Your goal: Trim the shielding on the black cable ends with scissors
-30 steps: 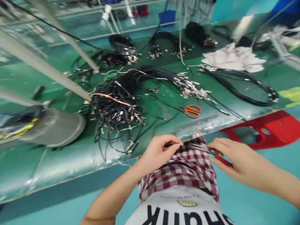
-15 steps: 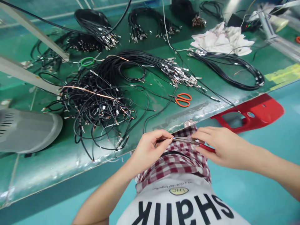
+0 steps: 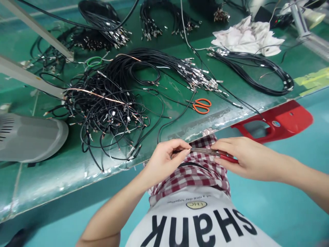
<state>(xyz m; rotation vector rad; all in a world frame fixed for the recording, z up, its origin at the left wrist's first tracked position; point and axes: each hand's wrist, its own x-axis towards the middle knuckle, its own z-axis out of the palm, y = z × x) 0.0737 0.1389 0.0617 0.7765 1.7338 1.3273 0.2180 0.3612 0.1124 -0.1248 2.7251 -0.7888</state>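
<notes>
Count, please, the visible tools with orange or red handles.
2: orange-handled scissors lie on the green table, and a red-handled tool is in the right hand. The cable heap may hide more.

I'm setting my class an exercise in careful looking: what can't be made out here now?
All in the head view:
Thin dark piece: mostly covered by the left grip; its tip is too small to tell.
Red-handled tool: handles partly covered by the right grip.
Grey housing: cut off by the left edge.
Red plastic piece: far side hidden by the bench.
Dark shape, lower left: blurred, cut off.
</notes>
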